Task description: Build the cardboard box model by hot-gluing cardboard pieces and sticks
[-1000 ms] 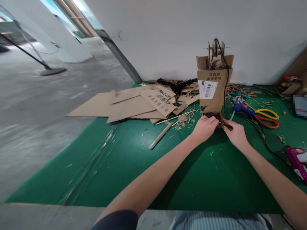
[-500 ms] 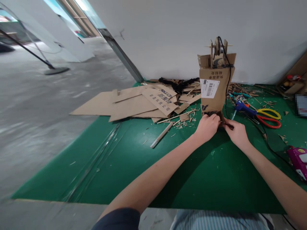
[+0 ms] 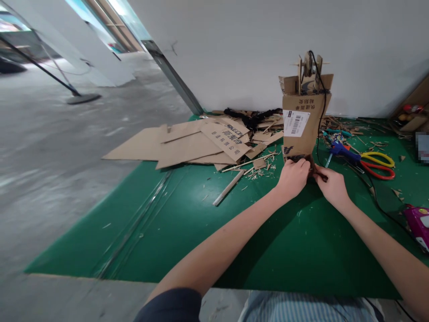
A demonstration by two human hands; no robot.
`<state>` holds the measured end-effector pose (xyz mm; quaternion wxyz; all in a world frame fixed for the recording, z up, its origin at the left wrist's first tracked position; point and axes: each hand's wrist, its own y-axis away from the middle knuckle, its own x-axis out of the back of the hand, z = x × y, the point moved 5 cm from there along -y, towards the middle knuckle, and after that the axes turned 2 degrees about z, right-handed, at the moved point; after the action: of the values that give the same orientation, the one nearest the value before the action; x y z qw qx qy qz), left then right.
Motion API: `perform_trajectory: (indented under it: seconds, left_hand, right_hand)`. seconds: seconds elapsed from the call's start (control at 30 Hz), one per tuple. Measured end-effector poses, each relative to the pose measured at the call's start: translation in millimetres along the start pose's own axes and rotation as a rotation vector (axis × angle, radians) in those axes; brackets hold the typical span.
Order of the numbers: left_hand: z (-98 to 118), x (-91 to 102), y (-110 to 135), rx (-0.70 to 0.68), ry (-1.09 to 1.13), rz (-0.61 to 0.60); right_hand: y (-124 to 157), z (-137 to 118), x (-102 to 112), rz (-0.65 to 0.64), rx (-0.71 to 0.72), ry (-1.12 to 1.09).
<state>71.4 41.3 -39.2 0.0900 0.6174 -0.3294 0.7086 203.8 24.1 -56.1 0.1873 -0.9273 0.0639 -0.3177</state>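
A tall cardboard box [image 3: 306,134] with a white label stands upright, its top flaps raised. Above it, a cardboard pulley wheel [image 3: 307,65] sits on a thin stick between two uprights. A black cord [image 3: 322,107] runs from the wheel down the box's right side. At the foot of the box, my left hand [image 3: 294,178] is closed, fingers bent at the lower opening. My right hand [image 3: 331,184] pinches the brown cardboard edge beside it, thumb and forefinger together. The fingers hide what lies between the two hands.
Cardboard sheets [image 3: 194,145] and scraps lie along the wall. A pale stick [image 3: 228,188] rests on the green tabletop [image 3: 187,223]. Right of the box are a blue glue gun [image 3: 345,153], scissors [image 3: 378,165] with yellow and red handles, and a purple object [image 3: 417,223].
The view has shifted slightly, so everything appears a little further right. Both hands stay at the base of the box, with only slight finger movement.
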Motion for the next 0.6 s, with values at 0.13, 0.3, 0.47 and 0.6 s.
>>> perform_trajectory:
  seconds: [0.13, 0.3, 0.47, 0.6]
  left_hand:
    - [0, 2.0, 0, 0.004, 0.000, 0.012]
    - [0, 7.9, -2, -0.006, 0.026, -0.035]
    - [0, 9.6, -5, 0.039, 0.075, -0.058]
    - [0, 10.9, -4, 0.097, 0.127, -0.038]
  right_hand:
    - [-1, 0, 1, -0.003, 0.013, -0.003]
    - [-1, 1, 2, 0.004, 0.016, -0.025]
    - [0, 3, 1, 0.007, 0.011, -0.033]
    - [2, 2, -1, 0.011, 0.016, -0.025]
